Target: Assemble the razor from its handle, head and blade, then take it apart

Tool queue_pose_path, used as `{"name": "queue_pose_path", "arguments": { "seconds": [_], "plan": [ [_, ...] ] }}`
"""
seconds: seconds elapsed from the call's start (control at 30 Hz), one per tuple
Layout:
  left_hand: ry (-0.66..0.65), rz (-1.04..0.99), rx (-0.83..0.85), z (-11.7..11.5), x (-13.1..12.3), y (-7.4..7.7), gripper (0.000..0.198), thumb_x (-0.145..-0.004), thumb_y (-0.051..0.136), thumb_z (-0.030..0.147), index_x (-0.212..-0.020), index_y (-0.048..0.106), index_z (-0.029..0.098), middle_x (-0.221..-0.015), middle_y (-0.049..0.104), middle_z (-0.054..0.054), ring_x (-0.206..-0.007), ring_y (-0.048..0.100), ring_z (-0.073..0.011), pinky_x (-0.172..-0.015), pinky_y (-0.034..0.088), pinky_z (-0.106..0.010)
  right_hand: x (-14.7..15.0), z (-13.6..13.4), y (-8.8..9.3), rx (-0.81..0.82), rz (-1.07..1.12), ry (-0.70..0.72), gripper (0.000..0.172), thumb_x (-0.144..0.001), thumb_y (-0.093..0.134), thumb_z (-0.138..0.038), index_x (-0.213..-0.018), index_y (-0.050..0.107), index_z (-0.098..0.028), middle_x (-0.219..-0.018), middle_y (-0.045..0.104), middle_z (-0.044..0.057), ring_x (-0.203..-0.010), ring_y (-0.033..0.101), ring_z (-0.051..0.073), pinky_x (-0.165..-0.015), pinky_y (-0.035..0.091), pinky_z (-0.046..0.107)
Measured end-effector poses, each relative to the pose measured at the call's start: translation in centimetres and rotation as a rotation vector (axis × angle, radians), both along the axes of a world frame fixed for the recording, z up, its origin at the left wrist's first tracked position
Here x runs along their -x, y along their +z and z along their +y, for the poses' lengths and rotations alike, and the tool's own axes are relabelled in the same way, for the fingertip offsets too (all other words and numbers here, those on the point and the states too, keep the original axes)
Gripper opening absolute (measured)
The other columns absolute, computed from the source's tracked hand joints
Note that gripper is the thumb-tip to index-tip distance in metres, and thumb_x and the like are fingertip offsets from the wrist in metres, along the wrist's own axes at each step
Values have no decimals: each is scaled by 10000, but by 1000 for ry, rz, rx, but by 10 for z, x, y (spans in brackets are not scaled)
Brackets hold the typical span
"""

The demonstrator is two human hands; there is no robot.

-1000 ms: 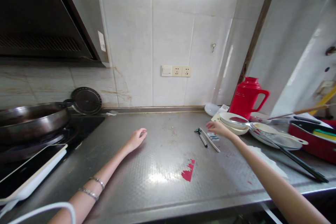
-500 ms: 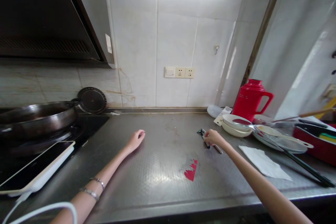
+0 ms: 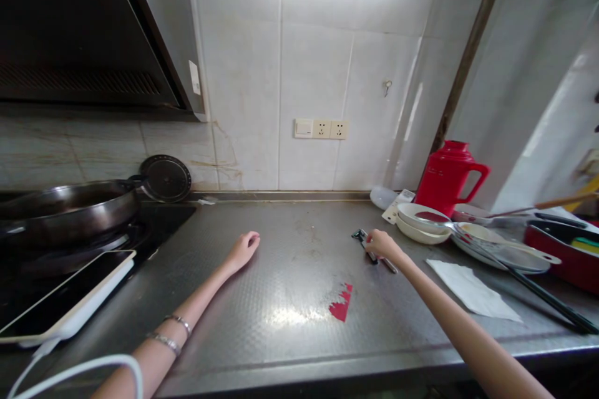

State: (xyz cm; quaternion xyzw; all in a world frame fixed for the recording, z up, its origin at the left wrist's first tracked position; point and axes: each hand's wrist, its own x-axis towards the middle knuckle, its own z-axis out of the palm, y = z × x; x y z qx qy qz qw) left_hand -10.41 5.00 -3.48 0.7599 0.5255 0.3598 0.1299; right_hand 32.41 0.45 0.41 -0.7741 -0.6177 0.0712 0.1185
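My left hand [image 3: 244, 249] rests on the steel counter [image 3: 224, 330], its fingers curled in and nothing visible in them. On the right, my right hand [image 3: 381, 244] is bent down with its fingertips pinched at a dark, T-headed razor [image 3: 358, 234] lying on the counter. The fingers cover part of its handle. Just beside it lies a slim silvery stick [image 3: 390, 267], partly behind the hand; its kind is unclear. Between the hands, nearer the front edge, a flat red piece [image 3: 340, 307] with a jagged left side lies on the metal.
Stacked white bowls [image 3: 421, 234], a red thermos jug [image 3: 444, 177] and a white tissue [image 3: 470, 290] stand or lie at the right. A long dark rod [image 3: 538, 293] lies beyond the tissue. To the left are a pan [image 3: 79, 212] on the stove and a corded phone [image 3: 65, 299].
Both hands keep almost the same place and pose. The view has shifted very slightly; the razor and red piece stay where they were.
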Motion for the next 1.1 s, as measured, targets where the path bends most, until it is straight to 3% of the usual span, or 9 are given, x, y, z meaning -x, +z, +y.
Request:
{"name": "queue_pose_path", "arguments": {
  "seconds": [0.13, 0.27, 0.43, 0.53, 0.73, 1.1],
  "plan": [
    [45, 56, -80, 1, 0, -3, 246, -816, 428, 288, -916, 613, 161, -978, 653, -88, -959, 575, -200, -878, 421, -331, 15, 2, 3, -152, -127, 54, 282, -707, 519, -233, -951, 646, -171, -954, 655, 133, -882, 620, 254, -699, 447, 288],
    [165, 90, -136, 4, 4, -5, 239, -826, 410, 237, -934, 608, 157, -1011, 637, -92, -991, 557, -202, -901, 406, -348, 44, 13, -2, -235, -119, 231, 408, -747, 479, -228, -1115, 581, -85, -1078, 600, 177, -1003, 567, 254, -861, 395, 305],
    [332, 226, -84, 4, 20, -4, 286, -830, 410, 215, -1028, 600, 134, -1186, 571, -121, -1142, 481, -212, -977, 347, -347, 86, 25, -19, -225, -95, 317, 422, -785, 453, -230, -1160, 555, -66, -1156, 566, 176, -1085, 517, 239, -919, 346, 280],
    [388, 356, -12, 1, 31, -3, 342, -848, 393, 271, -1107, 581, 150, -1309, 476, -134, -1242, 382, -259, -1007, 298, -418, 102, 28, -29, -235, -95, 317, 399, -810, 442, -255, -1158, 561, -99, -1226, 533, 162, -1123, 487, 242, -922, 343, 283],
    [326, 490, 78, -4, 37, -1, 409, -872, 340, 357, -1232, 514, 270, -1388, 388, -99, -1292, 286, -332, -1010, 230, -521, 105, 27, -42, -263, -112, 257, 342, -858, 378, -242, -1082, 606, -121, -1231, 543, 156, -1157, 466, 222, -928, 334, 282],
    [269, 539, 140, -4, 36, 0, 456, -882, 286, 385, -1284, 467, 273, -1381, 395, -111, -1282, 302, -339, -994, 260, -493, 104, 23, -41, -289, -150, 276, 328, -863, 350, -216, -941, 654, -119, -1089, 622, 144, -1054, 532, 195, -875, 346, 234]
  ]
}}
